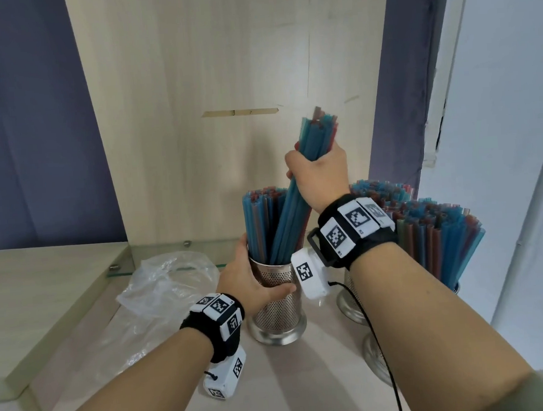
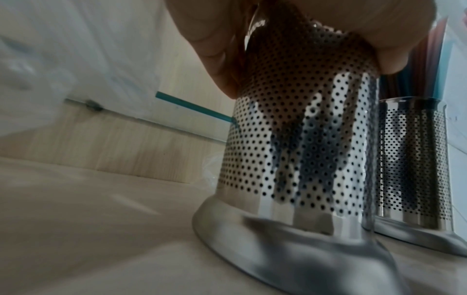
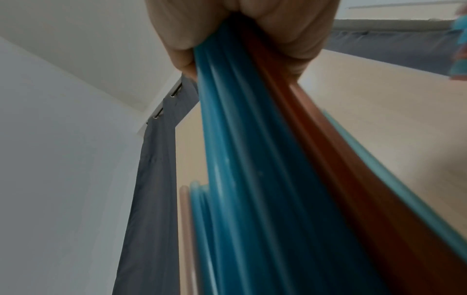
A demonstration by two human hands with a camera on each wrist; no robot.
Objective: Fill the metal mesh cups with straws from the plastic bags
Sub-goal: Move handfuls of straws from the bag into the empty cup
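A perforated metal mesh cup (image 1: pixel 277 303) (image 2: pixel 298 143) stands on the light wooden counter, partly filled with upright blue and red straws (image 1: pixel 258 225). My left hand (image 1: pixel 252 279) (image 2: pixel 290 38) grips the cup around its upper wall. My right hand (image 1: pixel 321 177) (image 3: pixel 242 34) is closed around a bundle of blue and red straws (image 1: pixel 294 191) (image 3: pixel 278 179). The bundle leans to the right, with its lower ends inside the cup.
Two more mesh cups (image 1: pixel 437 227) (image 2: pixel 414 159) packed with straws stand to the right, close to the white wall. A crumpled clear plastic bag (image 1: pixel 160 285) lies left of the cup. A wooden panel (image 1: pixel 224 81) rises behind, and a raised ledge (image 1: pixel 46 282) sits at left.
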